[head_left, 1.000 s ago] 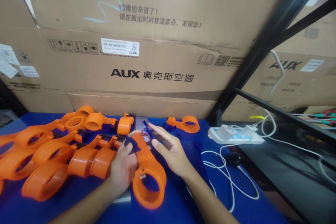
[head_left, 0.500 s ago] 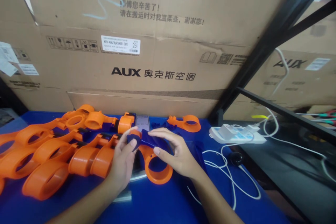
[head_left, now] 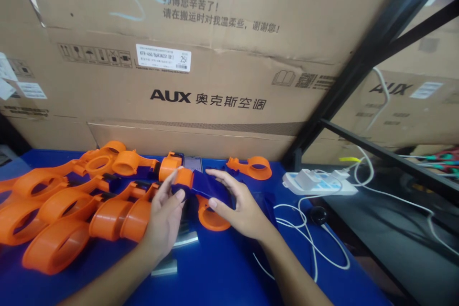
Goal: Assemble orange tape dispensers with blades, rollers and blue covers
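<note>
two bare hands work above a blue table (head_left: pixel 215 272). we see an orange ringed part (head_left: pixel 184 178) with a blue piece (head_left: pixel 211 187) across it, both raised between the palms; the ring hangs below the blue piece. the thumb and fingers of our left hand (head_left: pixel 165 222) are clamped on the orange end. our right hand (head_left: pixel 242 208) grips the blue piece, thumb at its lower edge and forefinger at its upper; its other fingertips are hidden.

we judge both pieces to be moulded plastic: light, stiff, a little slippery where they shine, sturdy enough unless forced at the thin edges. the orange end and the sides of the blue piece seem the best holds, with the ring a handy third.

behind stands a cardboard box (head_left: pixel 215 138) printed "aux 奥克斯空调". above that we read "师傅您辛苦了!", then a line asking for gentle carrying, ending "谢谢您!". a white label (head_left: pixel 163 58) appears to say "kfr-46g/bpr3aes1(b1)" and "25"; its small print is too blurred. another box (head_left: pixel 401 129) at right also reads "aux".
</note>
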Demonstrator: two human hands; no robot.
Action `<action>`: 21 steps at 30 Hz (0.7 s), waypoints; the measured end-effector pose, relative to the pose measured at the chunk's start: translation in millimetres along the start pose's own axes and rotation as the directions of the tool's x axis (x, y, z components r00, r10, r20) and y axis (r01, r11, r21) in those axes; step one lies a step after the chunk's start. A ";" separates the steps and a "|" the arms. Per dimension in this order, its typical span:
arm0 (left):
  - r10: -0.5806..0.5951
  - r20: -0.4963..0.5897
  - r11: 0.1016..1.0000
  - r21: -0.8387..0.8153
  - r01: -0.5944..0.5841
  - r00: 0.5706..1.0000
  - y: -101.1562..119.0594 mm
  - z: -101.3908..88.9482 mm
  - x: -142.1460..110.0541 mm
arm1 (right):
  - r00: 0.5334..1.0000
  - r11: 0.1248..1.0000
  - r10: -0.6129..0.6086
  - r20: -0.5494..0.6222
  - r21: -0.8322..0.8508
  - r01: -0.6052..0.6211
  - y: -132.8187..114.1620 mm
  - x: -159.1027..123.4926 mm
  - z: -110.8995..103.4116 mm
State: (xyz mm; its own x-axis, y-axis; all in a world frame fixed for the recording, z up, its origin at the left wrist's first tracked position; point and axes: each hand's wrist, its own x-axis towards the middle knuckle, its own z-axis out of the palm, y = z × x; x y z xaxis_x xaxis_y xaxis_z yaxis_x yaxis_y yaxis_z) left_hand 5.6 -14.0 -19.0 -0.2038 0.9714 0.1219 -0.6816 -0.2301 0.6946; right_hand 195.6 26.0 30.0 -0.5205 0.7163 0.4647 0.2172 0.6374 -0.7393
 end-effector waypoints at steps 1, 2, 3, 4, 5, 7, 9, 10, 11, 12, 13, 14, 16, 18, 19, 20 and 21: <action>0.000 0.015 1.000 -0.009 0.000 1.000 0.9 0.2 0.0 | 1.000 0.998 -0.017 -0.004 -0.068 0.017 1.0 -0.9 -0.3; 0.002 0.029 1.000 -0.017 -0.002 1.000 1.6 0.2 -0.1 | 0.999 0.989 -0.044 -0.018 -0.145 0.041 2.3 -2.0 -0.4; 0.009 0.040 1.000 -0.018 -0.008 0.999 2.0 0.2 -0.3 | 0.996 0.971 -0.080 -0.036 -0.229 0.069 3.9 -3.2 -0.3; 0.022 0.041 1.000 -0.007 -0.022 0.999 2.0 0.1 -0.5 | 0.991 0.944 -0.125 -0.049 -0.313 0.103 5.3 -4.4 -0.1; 0.043 0.032 0.999 0.024 -0.044 0.999 1.7 0.0 -0.8 | 0.984 0.910 -0.173 -0.051 -0.390 0.140 6.5 -5.5 0.3; 0.083 0.006 0.988 0.127 -0.083 0.997 0.6 -0.4 -1.1 | 0.961 0.832 -0.276 -0.030 -0.508 0.223 7.6 -7.0 1.0; 0.104 -0.020 0.972 0.216 -0.097 0.994 -0.6 -1.0 -1.3 | 0.929 0.766 -0.370 -0.005 -0.567 0.303 6.6 -7.8 1.6; 0.114 -0.035 0.966 0.238 -0.103 0.993 -0.9 -1.3 -1.3 | 0.913 0.742 -0.409 -0.001 -0.582 0.332 5.7 -8.0 1.9; 0.122 -0.049 0.963 0.246 -0.107 0.991 -1.1 -1.7 -1.3 | 0.899 0.726 -0.438 -0.002 -0.591 0.352 4.7 -8.1 2.1; 0.130 -0.062 0.963 0.245 -0.111 0.990 -1.0 -2.0 -1.3 | 0.890 0.717 -0.456 -0.003 -0.594 0.366 3.9 -8.3 2.3; 0.137 -0.074 0.963 0.244 -0.116 0.988 -0.6 -2.3 -1.4 | 0.886 0.714 -0.463 -0.003 -0.594 0.371 3.2 -8.5 2.4; 0.140 -0.080 0.963 0.245 -0.117 0.987 -0.1 -2.3 -1.4 | 0.887 0.715 -0.462 -0.001 -0.593 0.371 2.8 -8.6 2.5; 0.131 -0.081 0.963 0.247 -0.107 0.988 1.5 -2.0 -1.4 | 0.893 0.721 -0.449 -0.002 -0.591 0.361 2.8 -9.0 2.5; 0.110 -0.074 0.963 0.253 -0.088 0.991 3.0 -1.2 -1.2 | 0.897 0.724 -0.441 -0.007 -0.593 0.352 3.2 -9.2 2.4; 0.102 -0.070 0.963 0.256 -0.081 0.992 3.6 -0.8 -1.0 | 0.896 0.722 -0.443 -0.006 -0.595 0.353 3.3 -9.2 2.3; 0.096 -0.067 0.964 0.256 -0.076 0.993 4.0 -0.4 -0.7 | 0.895 0.719 -0.447 -0.004 -0.597 0.356 3.3 -9.3 2.2; 0.091 -0.063 0.965 0.253 -0.072 0.994 4.2 0.0 -0.4 | 0.893 0.716 -0.449 -0.002 -0.598 0.359 3.1 -9.3 2.2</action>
State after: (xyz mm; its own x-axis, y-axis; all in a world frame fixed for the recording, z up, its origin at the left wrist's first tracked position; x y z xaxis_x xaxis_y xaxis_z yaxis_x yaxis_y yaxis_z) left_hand 2.8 -15.4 -16.1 -0.3091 0.9407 0.1397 -0.4650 -0.2776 0.8407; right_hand 199.2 20.7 22.3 -0.5612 0.3539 0.7482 0.4625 0.8838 -0.0711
